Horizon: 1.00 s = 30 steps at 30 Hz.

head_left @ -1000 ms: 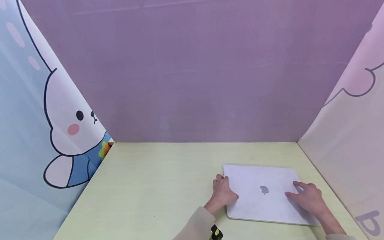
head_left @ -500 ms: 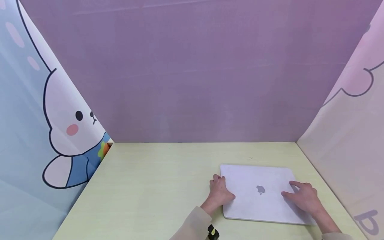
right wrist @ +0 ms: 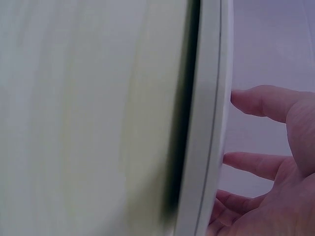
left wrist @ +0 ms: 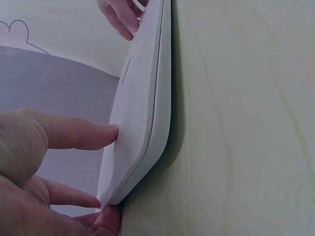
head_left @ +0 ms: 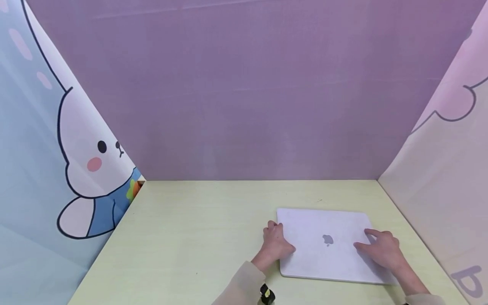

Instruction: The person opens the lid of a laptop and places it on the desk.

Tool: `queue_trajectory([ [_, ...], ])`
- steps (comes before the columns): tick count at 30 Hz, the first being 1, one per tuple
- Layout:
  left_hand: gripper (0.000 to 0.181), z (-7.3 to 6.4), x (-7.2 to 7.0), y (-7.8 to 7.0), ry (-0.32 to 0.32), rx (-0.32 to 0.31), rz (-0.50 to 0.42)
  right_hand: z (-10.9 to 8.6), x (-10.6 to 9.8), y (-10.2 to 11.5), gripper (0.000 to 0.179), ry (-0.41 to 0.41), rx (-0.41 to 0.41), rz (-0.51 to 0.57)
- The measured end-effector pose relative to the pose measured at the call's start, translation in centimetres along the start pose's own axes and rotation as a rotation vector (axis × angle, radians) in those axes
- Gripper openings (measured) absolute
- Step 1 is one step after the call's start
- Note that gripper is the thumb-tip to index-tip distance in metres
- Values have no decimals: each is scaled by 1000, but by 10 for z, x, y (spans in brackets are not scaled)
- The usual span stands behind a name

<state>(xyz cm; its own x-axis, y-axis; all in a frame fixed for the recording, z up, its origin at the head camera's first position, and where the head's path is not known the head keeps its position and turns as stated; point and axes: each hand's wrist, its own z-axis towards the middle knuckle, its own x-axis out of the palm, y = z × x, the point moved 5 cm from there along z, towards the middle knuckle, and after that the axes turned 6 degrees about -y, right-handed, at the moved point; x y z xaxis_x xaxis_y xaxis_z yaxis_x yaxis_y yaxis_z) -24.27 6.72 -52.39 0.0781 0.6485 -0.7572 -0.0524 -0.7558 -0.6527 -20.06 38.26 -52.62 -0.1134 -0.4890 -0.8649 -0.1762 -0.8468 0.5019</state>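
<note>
A silver laptop, lid closed and with a grey apple logo, lies flat at the table's right side. My left hand grips its left edge, thumb on the lid and fingertips at the side. At the opposite edge, my right hand holds on with thumb and index finger on the lid; its other fingers curl at the side. The left wrist view shows the laptop's front corner and its thin seam. A dark shadow runs under the laptop's edge in the right wrist view; whether it touches the table cannot be told.
The pale yellow-green wooden table extends to the left. A purple cloth wall closes off the back. Printed cloths hang at both sides, a rabbit cloth on the left and a pink-white one near the right hand.
The laptop has slid a little to the left along the table, with both hands moving along with it. Their hold on its edges looks the same.
</note>
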Motion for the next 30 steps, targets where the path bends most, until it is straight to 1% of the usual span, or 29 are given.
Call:
queue_trajectory([
  [7, 71, -3, -4, 5, 2, 3, -19, -2, 5, 4, 80, 13, 9, -2],
  [15, 74, -3, -10, 13, -8, 8, -23, -3, 8, 12, 77, 1, -14, 8],
  [24, 78, -4, -16, 18, -22, -7, -55, -3, 10, 19, 75, 15, 3, 26],
  [30, 79, -4, -19, 23, -30, -5, -66, -4, 13, 23, 74, 18, 6, 31],
])
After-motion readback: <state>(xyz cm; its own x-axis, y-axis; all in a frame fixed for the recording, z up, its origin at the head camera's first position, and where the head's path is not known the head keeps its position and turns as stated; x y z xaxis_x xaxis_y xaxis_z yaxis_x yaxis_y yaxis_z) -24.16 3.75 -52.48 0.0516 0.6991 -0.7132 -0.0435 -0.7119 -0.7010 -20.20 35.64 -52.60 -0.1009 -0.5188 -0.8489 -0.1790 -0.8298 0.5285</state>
